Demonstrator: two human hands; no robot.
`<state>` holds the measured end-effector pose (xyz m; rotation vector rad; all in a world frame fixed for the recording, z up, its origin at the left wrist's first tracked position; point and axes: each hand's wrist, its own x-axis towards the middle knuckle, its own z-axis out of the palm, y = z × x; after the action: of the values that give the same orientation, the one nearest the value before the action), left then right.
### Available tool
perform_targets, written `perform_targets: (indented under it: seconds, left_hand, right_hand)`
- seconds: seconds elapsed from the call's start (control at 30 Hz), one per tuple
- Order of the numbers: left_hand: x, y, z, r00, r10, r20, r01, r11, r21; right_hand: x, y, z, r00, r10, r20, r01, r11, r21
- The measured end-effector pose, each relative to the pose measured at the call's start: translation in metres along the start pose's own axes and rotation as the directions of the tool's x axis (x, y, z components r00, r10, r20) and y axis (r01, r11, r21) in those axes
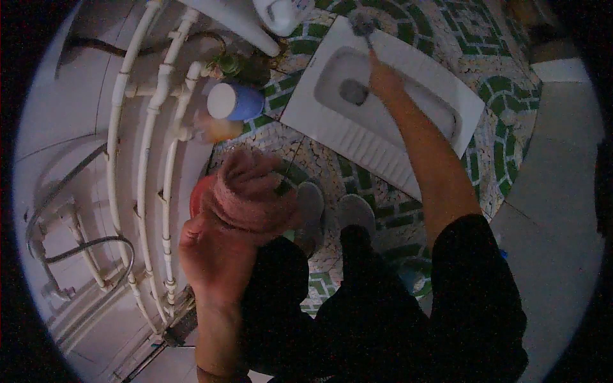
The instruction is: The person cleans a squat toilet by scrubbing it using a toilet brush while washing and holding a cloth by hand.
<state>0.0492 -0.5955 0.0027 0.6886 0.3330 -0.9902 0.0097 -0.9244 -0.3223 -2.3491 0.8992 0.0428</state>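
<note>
My left hand (217, 255) is closed around a bunched pink cloth (252, 198), held above the floor at the left of my legs. My right arm reaches forward over a white squat toilet (300, 108) set in the floor. At its end my right hand (385, 78) is closed on the thin handle of a brush. The brush's grey, tufted head (363, 25) is at the toilet's far left corner, over its rim. Dim light and blur hide the fingers' details. A dark drain opening (353, 92) shows in the toilet's basin.
White pipes (150, 115) run along the left wall, with a grey hose (96, 249) beside them. A blue and white tub (236, 102) stands near the toilet. A white jug (281, 14) is farther back. Something red (201, 195) is partly behind the cloth. Green-patterned tiles (357, 185) cover the floor.
</note>
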Motion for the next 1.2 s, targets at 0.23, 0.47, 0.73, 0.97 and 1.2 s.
perform_targets:
  seconds: [0.23,0.47,0.73,0.97,1.2]
  left_hand:
    - [0.003,-0.001,-0.003,0.984,0.089,-0.151,-0.062,0.983,0.175]
    - [0.0,-0.009,-0.009,0.997,-0.005,-0.077,0.011,0.997,0.078]
    - [0.006,-0.014,0.001,0.998,-0.022,-0.065,0.03,0.991,0.127]
    - [-0.012,-0.008,0.012,0.998,-0.041,0.048,0.038,0.998,0.056]
    - [-0.006,-0.039,0.026,0.954,-0.076,0.291,0.08,0.997,-0.004]
  right_hand:
    - [-0.137,-0.046,0.018,0.925,0.026,0.378,-0.05,0.997,0.054]
    - [-0.154,0.028,0.036,0.897,0.338,0.285,-0.406,0.885,0.228]
    - [-0.086,0.031,0.035,0.938,0.136,0.318,-0.01,0.929,-0.369]
    - [-0.167,0.079,-0.02,0.954,0.27,0.133,-0.188,0.879,-0.437]
    - [-0.338,0.149,-0.003,0.995,0.1,-0.005,-0.097,0.953,-0.287]
